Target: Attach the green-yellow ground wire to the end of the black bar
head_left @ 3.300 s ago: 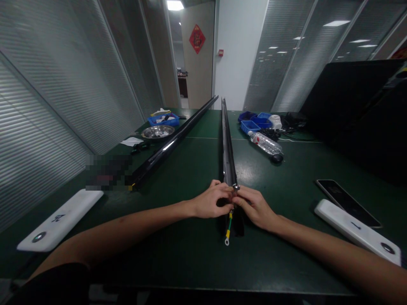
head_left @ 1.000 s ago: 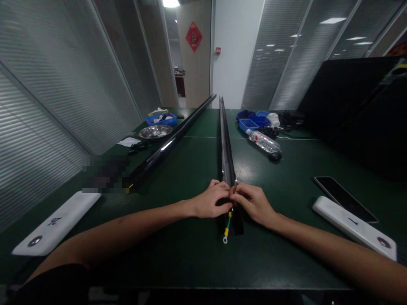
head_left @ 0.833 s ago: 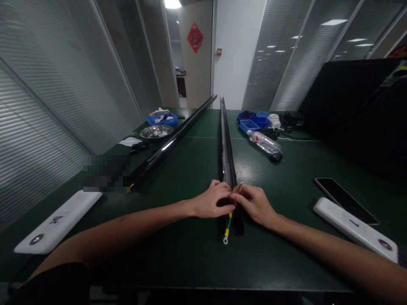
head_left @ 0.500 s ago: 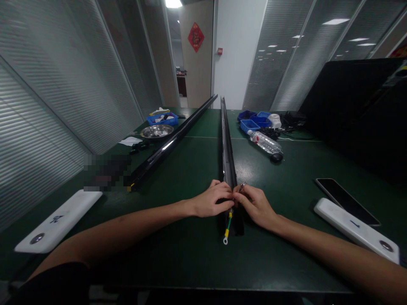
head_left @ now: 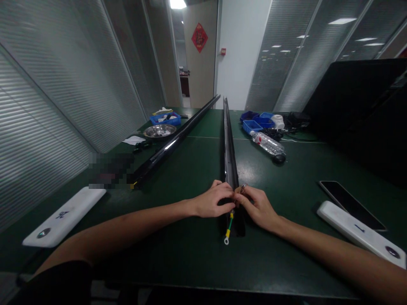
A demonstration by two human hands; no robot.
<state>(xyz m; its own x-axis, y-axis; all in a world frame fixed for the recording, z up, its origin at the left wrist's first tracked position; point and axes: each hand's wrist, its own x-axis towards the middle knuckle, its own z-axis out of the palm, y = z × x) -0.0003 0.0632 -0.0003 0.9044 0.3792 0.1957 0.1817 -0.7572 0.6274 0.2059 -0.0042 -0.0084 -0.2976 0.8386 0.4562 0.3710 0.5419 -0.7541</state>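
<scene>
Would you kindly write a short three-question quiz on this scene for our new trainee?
1. True or false: the bottle lies on its side.

2. Multiple choice: which colours show on the short wire beside the left hand?
A) Red and black
B) Green and yellow
C) Blue and pink

3. Fill the gap: the phone lies nearer the ____ hand.

Key:
1. True.
2. B.
3. Right: it lies on the side of the right hand.
</scene>
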